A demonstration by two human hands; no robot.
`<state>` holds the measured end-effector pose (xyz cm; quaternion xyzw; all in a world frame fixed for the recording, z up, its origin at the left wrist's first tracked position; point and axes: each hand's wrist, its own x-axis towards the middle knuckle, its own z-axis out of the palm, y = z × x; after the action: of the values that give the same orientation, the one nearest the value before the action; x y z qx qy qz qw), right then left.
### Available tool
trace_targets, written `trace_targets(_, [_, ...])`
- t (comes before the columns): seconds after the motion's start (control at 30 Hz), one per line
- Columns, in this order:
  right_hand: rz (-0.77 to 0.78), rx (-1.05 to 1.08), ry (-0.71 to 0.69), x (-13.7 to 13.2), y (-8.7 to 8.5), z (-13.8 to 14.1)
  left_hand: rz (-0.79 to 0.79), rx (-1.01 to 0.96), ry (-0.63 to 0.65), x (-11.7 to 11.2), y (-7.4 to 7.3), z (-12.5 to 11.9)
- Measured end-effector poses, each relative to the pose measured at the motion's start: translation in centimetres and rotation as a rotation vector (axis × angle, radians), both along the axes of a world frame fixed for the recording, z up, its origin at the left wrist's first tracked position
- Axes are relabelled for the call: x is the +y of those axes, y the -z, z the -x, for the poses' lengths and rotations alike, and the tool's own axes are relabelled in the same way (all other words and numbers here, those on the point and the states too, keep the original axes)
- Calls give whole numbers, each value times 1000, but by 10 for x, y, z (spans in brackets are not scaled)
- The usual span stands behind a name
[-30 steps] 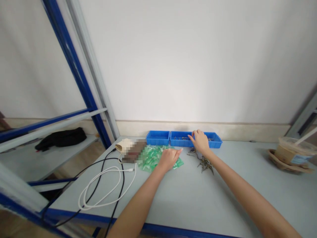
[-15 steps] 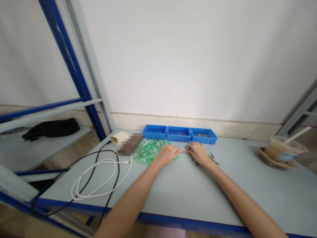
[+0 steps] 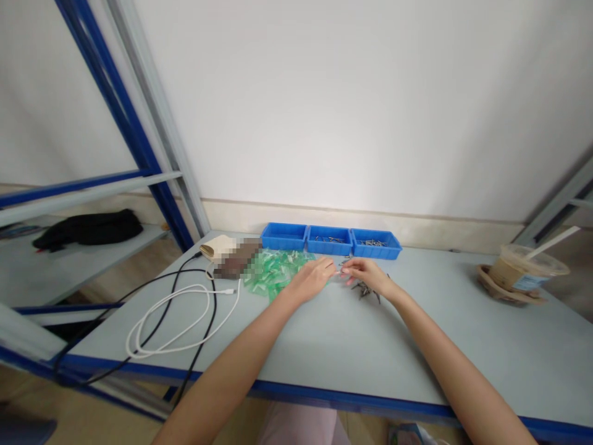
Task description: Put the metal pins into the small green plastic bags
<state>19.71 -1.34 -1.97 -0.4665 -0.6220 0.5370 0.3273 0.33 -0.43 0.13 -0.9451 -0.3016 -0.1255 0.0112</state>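
I view, remotely: the left hand (image 3: pixel 312 277) pinching a slim pale piece (image 3: pixel 338 272) – long axis crosswise, one end toward the right hand (image 3: pixel 369 276), whose grip I cannot tell – above a grey tabletop (image 3: pixel 324 346); farther, three blue bins (image 3: pixel 329 248) in a row, then a white wall (image 3: pixel 343 117)

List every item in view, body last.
Bins: three, blue, by wall
Metal bits: many, grey, two bins, table
Plastic pile: one, green, centre
Unclear object: one, beige, back left
Blurred object: one, brown, beside it
Cable: one, white, left
Cord: uncounted, black, left
Cup with straw: one, tan, right
Holder: one, brown, under cup
Cloth: one, black, left shelf
Table: one, grey, centre
Post: one, blue, left
Clothing: uncounted, pink, below table
Left hand: one, centre
Right hand: one, centre
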Motion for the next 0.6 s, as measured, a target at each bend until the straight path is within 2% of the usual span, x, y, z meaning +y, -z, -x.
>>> trace_targets(0.07, [-48, -6, 30, 0, -3, -1, -17, -2, -7, -1, -3, -1])
trace_targets(0.27, [-213, -289, 110, -5, -15, -1, 11, -34, -53, -2, -3, -2])
trace_targets(0.4, [-230, -314, 66, -6, -13, -1, 34, 4, -83, -2, 2, 0])
trace_targets(0.5, [-313, -323, 18, -6, -13, 0, 40, 42, -121, -2, 2, 0])
trace_targets(0.6, [-378, -413, 41, -9, -18, 1, 60, 35, -142, -3, 1, -2])
